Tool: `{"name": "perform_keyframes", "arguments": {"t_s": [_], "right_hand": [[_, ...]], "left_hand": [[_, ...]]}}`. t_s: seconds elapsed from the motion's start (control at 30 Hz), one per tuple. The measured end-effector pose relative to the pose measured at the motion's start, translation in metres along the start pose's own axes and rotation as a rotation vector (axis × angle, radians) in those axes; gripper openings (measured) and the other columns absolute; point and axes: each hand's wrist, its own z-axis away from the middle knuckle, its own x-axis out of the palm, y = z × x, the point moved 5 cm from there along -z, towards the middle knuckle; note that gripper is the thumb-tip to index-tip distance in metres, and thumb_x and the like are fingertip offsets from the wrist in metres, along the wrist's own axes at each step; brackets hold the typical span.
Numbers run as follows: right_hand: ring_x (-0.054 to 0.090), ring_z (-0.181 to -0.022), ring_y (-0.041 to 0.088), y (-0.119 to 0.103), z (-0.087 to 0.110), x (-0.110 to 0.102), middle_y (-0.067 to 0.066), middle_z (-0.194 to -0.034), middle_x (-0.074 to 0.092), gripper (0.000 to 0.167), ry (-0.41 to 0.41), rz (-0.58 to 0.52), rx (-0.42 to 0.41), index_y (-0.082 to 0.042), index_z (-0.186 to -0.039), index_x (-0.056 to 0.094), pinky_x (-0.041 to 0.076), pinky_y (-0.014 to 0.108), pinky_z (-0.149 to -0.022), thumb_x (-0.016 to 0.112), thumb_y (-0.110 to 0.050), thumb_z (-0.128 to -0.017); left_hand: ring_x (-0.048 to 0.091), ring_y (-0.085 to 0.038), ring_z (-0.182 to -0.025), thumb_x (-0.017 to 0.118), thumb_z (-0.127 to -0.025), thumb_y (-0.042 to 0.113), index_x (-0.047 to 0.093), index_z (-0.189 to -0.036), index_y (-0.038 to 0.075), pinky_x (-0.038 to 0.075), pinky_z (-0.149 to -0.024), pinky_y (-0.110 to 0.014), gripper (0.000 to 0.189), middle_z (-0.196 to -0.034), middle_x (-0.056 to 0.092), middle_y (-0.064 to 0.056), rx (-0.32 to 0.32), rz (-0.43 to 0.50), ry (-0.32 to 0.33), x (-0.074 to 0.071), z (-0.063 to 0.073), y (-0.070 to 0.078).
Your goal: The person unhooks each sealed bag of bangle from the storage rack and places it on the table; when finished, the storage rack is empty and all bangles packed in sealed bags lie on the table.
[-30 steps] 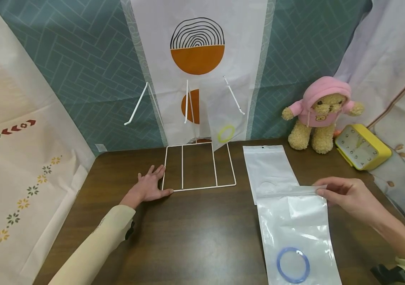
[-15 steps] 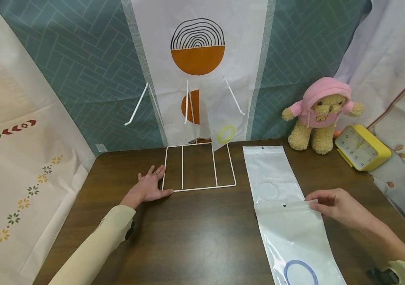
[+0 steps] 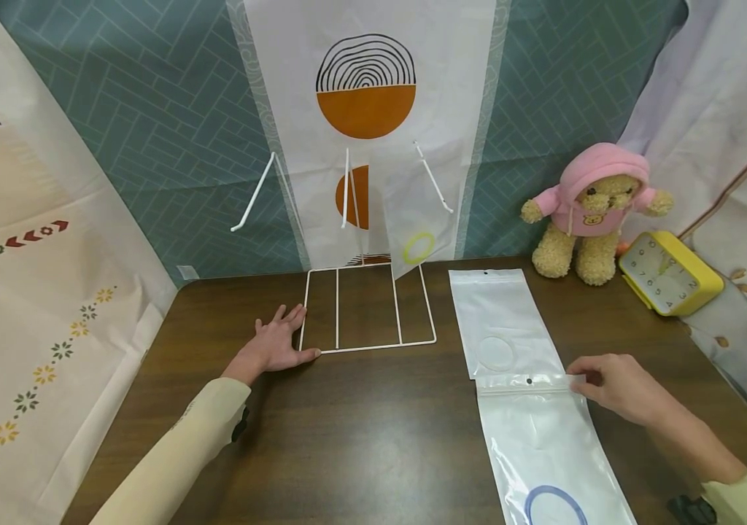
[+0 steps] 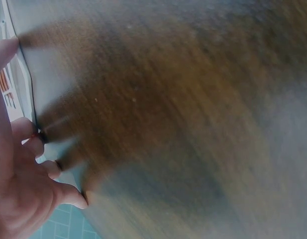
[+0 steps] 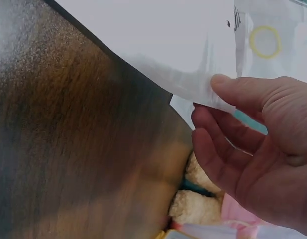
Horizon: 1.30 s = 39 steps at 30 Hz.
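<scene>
My right hand (image 3: 629, 386) pinches the top right corner of a white zip bag (image 3: 531, 437) with a blue ring (image 3: 554, 488) in it, partly cut off by the frame's lower edge. In the right wrist view, thumb and fingers clasp that bag's corner (image 5: 193, 84). Just behind it lies another zip bag (image 3: 498, 306) with a pale ring (image 3: 495, 353). My left hand (image 3: 277, 344) lies on the table with fingers spread, touching the left front corner of a white wire rack (image 3: 373, 347). A clear bag (image 3: 406, 189) with a yellow ring (image 3: 406, 251) hangs from the rack's right hook.
The rack's left hook (image 3: 252, 195) and middle hook (image 3: 345, 189) angle forward. At the back right sit a teddy bear (image 3: 593, 211) in a pink hoodie and a yellow alarm clock (image 3: 705, 288). Fabric-covered walls enclose the brown wooden table (image 3: 347, 437).
My right hand has brought the blue-ring bag down and nearer me, uncovering the pale ring in the bag behind. My left hand and the rack have stayed put.
</scene>
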Motion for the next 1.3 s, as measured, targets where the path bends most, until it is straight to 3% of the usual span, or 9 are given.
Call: {"name": "perform_keyframes", "arguments": {"t_s": [0.17,0.33,0.47,0.73,1.07,1.17,1.3], "right_hand": [[0.049,-0.069,0.008,-0.004,-0.003,0.001,-0.008,-0.079,0.058,0.022,-0.021,0.051,0.006,-0.002,-0.101,0.075,0.043,0.029,-0.058,0.081,-0.006,-0.08],[0.057,-0.077,0.019,-0.005,-0.004,-0.003,0.002,-0.092,0.066,0.025,0.025,0.098,-0.004,-0.003,-0.1,0.075,0.047,0.038,-0.064,0.084,-0.006,-0.078],[0.059,-0.079,0.02,-0.006,-0.005,-0.004,0.002,-0.094,0.067,0.022,0.042,0.088,-0.001,-0.005,-0.099,0.075,0.049,0.041,-0.066,0.083,-0.006,-0.079],[0.066,-0.09,0.029,-0.009,-0.006,0.008,0.002,-0.097,0.069,0.02,-0.086,0.054,-0.028,-0.005,-0.1,0.076,0.053,0.045,-0.073,0.08,-0.004,-0.081],[0.066,-0.088,0.027,-0.011,-0.009,0.008,0.001,-0.097,0.069,0.021,-0.067,0.073,-0.07,-0.006,-0.101,0.076,0.052,0.043,-0.072,0.081,-0.005,-0.081],[0.062,-0.082,0.02,-0.013,-0.016,0.005,-0.001,-0.094,0.067,0.021,-0.062,0.062,-0.067,-0.004,-0.103,0.075,0.05,0.037,-0.068,0.08,-0.004,-0.082],[0.055,-0.075,0.011,-0.02,-0.034,-0.01,-0.002,-0.09,0.066,0.021,0.024,0.022,-0.11,-0.002,-0.103,0.074,0.048,0.031,-0.062,0.079,-0.001,-0.082]], "left_hand": [[0.015,-0.047,-0.147,0.061,-0.087,0.064,0.025,-0.157,0.001,0.017,-0.098,-0.081,0.101,-0.163,0.022,-0.016,-0.003,0.006,-0.004,0.001,-0.001,-0.001],[0.016,-0.047,-0.146,0.061,-0.086,0.064,0.026,-0.157,0.0,0.017,-0.098,-0.081,0.101,-0.162,0.023,-0.017,-0.006,0.004,-0.001,0.0,-0.001,0.0],[0.015,-0.047,-0.147,0.061,-0.086,0.064,0.026,-0.157,0.001,0.017,-0.098,-0.081,0.101,-0.163,0.023,-0.017,-0.009,0.006,-0.003,-0.001,0.0,0.0],[0.017,-0.049,-0.146,0.061,-0.087,0.063,0.027,-0.156,-0.001,0.018,-0.097,-0.082,0.1,-0.162,0.024,-0.018,-0.003,0.004,0.005,-0.002,0.001,0.001],[0.016,-0.049,-0.146,0.06,-0.086,0.064,0.027,-0.156,-0.001,0.017,-0.097,-0.082,0.101,-0.162,0.024,-0.019,0.002,0.012,0.003,0.0,0.0,0.002],[0.017,-0.049,-0.146,0.061,-0.087,0.064,0.027,-0.156,-0.001,0.018,-0.097,-0.082,0.101,-0.162,0.024,-0.019,0.004,0.009,0.005,0.0,0.0,0.001],[0.017,-0.049,-0.146,0.061,-0.087,0.064,0.027,-0.156,-0.001,0.018,-0.097,-0.082,0.101,-0.162,0.024,-0.019,0.002,0.009,0.005,-0.001,0.001,0.001]]}}
